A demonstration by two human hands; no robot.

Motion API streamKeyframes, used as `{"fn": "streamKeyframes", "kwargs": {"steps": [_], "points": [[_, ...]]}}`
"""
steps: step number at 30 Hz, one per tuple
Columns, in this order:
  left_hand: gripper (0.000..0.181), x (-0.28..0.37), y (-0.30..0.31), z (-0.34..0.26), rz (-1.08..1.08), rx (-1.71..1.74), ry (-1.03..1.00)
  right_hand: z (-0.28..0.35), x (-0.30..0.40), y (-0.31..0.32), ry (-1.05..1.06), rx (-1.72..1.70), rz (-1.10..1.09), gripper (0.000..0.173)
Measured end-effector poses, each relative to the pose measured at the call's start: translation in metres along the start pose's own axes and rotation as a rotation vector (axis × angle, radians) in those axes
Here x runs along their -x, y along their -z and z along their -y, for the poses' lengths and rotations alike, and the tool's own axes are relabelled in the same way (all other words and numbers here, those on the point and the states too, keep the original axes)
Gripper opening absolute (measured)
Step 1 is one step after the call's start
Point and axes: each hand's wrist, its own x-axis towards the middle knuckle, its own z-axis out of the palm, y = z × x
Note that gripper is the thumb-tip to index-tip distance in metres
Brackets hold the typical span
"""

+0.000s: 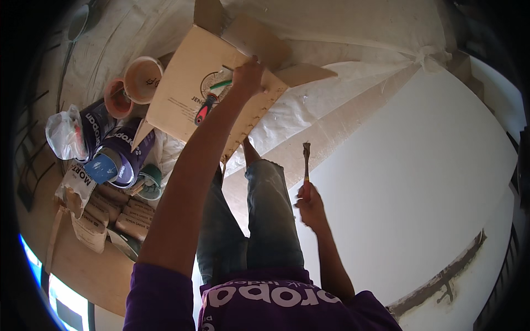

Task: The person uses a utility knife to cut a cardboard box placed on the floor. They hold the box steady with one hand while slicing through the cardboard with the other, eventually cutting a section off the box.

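My left hand is at the upper part of a large cardboard box with raised flaps. Its fingers look bent, but what they grip is hidden. Beside it, a green strip-like piece and a short dark metal piece show against the printed face. A tool with a red and black handle lies there too, partly behind my forearm. My right hand holds a small paintbrush by its red handle, the dirty bristles pointing away from me, over the white wall.
Left of the box stand purple Propan buckets, orange-brown tubs, a blue container and a green bucket. Several cement bags lie nearer me. Translucent sheeting covers the floor. A grey patched strip crosses the wall.
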Motion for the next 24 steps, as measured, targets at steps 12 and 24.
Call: {"fn": "streamKeyframes", "kwargs": {"steps": [12,24], "points": [[0.089,0.007,-0.014,-0.012,0.017,-0.001,-0.015,0.037,-0.14,0.039,-0.015,-0.076,0.289,0.043],[0.04,0.064,-0.01,0.004,-0.392,0.415,-0.015,0.088,-0.189,-0.031,0.254,0.083,0.015,0.015]]}}
